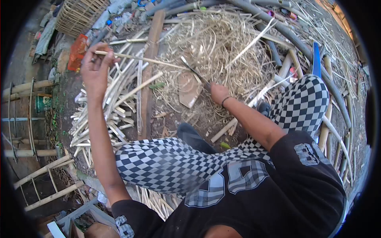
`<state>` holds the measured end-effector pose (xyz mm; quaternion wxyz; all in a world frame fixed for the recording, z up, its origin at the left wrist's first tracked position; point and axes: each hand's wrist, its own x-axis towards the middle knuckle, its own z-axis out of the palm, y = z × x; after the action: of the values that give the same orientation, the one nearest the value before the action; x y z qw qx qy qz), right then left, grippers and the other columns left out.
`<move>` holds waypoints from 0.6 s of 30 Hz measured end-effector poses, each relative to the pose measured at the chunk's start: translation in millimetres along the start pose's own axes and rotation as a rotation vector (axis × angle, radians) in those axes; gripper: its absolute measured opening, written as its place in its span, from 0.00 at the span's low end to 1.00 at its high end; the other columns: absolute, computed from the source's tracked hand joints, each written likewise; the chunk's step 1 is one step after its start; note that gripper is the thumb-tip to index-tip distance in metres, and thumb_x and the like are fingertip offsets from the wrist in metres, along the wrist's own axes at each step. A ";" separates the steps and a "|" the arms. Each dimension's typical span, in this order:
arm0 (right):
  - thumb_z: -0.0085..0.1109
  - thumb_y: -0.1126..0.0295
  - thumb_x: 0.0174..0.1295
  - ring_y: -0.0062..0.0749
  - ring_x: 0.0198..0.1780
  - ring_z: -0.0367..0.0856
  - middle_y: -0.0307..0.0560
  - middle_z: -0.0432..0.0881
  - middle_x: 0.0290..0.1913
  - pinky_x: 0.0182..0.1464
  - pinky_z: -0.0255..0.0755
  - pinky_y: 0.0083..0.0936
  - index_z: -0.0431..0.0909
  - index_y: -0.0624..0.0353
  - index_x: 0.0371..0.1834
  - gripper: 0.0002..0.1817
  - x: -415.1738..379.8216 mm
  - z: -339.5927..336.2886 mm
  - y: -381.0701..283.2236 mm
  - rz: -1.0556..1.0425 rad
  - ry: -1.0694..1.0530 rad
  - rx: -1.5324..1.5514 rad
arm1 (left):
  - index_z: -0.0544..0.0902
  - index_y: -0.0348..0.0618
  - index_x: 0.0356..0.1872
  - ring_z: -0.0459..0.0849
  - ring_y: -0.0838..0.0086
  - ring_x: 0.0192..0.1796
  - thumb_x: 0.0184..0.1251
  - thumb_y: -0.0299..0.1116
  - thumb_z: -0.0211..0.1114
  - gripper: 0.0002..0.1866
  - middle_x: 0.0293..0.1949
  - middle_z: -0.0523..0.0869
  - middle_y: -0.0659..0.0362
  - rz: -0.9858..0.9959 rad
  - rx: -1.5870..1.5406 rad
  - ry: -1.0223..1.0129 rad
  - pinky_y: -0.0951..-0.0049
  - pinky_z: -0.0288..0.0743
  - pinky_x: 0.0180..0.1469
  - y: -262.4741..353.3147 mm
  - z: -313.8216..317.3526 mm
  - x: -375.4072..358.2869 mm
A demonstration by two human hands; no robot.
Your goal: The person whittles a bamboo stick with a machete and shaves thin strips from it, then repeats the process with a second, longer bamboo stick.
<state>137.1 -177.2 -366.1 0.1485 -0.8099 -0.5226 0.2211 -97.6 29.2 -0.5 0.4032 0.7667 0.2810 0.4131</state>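
My left hand (97, 65), at the upper left, pinches one end of a thin bamboo strip (147, 60). The strip runs right toward the knife blade. My right hand (219, 93) is wrapped round the handle of a knife (194, 72), whose blade points up and left. Where strip and blade meet, I cannot tell whether they touch. Beneath the knife lies a flat brownish piece (189, 93) on the ground. Curly shavings (218, 39) are heaped beyond my right hand.
Many cut strips (119, 95) lie piled at the left beside a long wooden plank (149, 79). A wicker basket (77, 16) and a red crate (77, 51) stand upper left. A blue blade-like object (316, 59) is near my right knee. Poles (293, 33) curve along the right.
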 end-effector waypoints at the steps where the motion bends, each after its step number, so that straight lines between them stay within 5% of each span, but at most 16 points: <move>1: 0.51 0.71 0.66 0.57 0.45 0.90 0.66 0.88 0.44 0.47 0.83 0.48 0.77 0.66 0.49 0.12 -2.1 1.9 -2.0 0.003 -0.012 0.010 | 0.81 0.34 0.55 0.86 0.76 0.44 0.72 0.26 0.68 0.14 0.43 0.86 0.57 -0.057 -0.003 0.062 0.72 0.88 0.49 -8.0 -4.8 3.1; 3: 0.51 0.69 0.67 0.60 0.51 0.87 0.65 0.87 0.49 0.53 0.81 0.49 0.79 0.64 0.49 0.13 -3.2 -3.3 -9.8 0.036 -0.080 0.037 | 0.81 0.36 0.58 0.84 0.80 0.39 0.75 0.27 0.65 0.14 0.43 0.86 0.59 -0.088 -0.004 0.230 0.77 0.83 0.41 -24.2 -27.6 16.4; 6: 0.61 0.56 0.65 0.62 0.61 0.82 0.64 0.83 0.59 0.61 0.78 0.47 0.77 0.65 0.64 0.29 15.7 -7.3 -6.1 -0.024 -0.394 -0.009 | 0.80 0.36 0.62 0.81 0.82 0.39 0.80 0.29 0.59 0.15 0.45 0.86 0.59 0.116 -0.097 0.532 0.78 0.79 0.42 6.6 -71.2 32.9; 9: 0.65 0.47 0.63 0.61 0.65 0.79 0.69 0.80 0.63 0.64 0.76 0.46 0.70 0.67 0.71 0.41 11.0 -91.5 -57.1 0.017 -0.375 0.038 | 0.77 0.36 0.65 0.80 0.82 0.39 0.82 0.28 0.55 0.16 0.44 0.85 0.59 0.261 -0.247 0.713 0.78 0.78 0.42 44.8 -102.9 26.5; 10: 0.65 0.38 0.61 0.60 0.67 0.78 0.74 0.78 0.63 0.66 0.73 0.48 0.63 0.70 0.75 0.51 13.6 -114.1 -70.7 -0.050 -0.169 0.176 | 0.77 0.36 0.65 0.80 0.82 0.39 0.82 0.28 0.55 0.16 0.44 0.85 0.59 0.288 -0.257 0.746 0.78 0.78 0.42 51.7 -108.1 23.6; 14: 0.59 0.39 0.69 0.58 0.66 0.78 0.78 0.73 0.65 0.64 0.78 0.49 0.44 0.67 0.81 0.53 8.4 -252.2 -119.3 -0.237 -0.149 1.183 | 0.77 0.41 0.65 0.81 0.78 0.43 0.83 0.29 0.53 0.15 0.48 0.84 0.56 0.301 -0.405 0.861 0.73 0.81 0.47 57.5 -123.0 16.5; 16: 0.59 0.40 0.70 0.59 0.65 0.79 0.79 0.69 0.67 0.61 0.82 0.50 0.39 0.67 0.82 0.55 22.3 -302.3 -138.3 -0.357 -0.134 1.631 | 0.74 0.37 0.64 0.84 0.75 0.44 0.84 0.28 0.51 0.14 0.52 0.85 0.52 0.271 -0.617 0.858 0.73 0.81 0.46 60.3 -121.9 13.3; 18: 0.58 0.39 0.70 0.62 0.63 0.80 0.80 0.65 0.70 0.59 0.82 0.53 0.39 0.70 0.81 0.55 26.3 -354.5 -164.9 -0.301 -0.003 1.764 | 0.73 0.37 0.64 0.85 0.71 0.48 0.83 0.30 0.53 0.15 0.56 0.84 0.48 0.297 -0.673 0.837 0.67 0.84 0.53 51.7 -130.3 14.3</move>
<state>199.8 -89.0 10.5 0.7440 -0.3239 -0.2635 0.5217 -197.5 63.7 92.7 0.4172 0.3977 0.1586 0.8016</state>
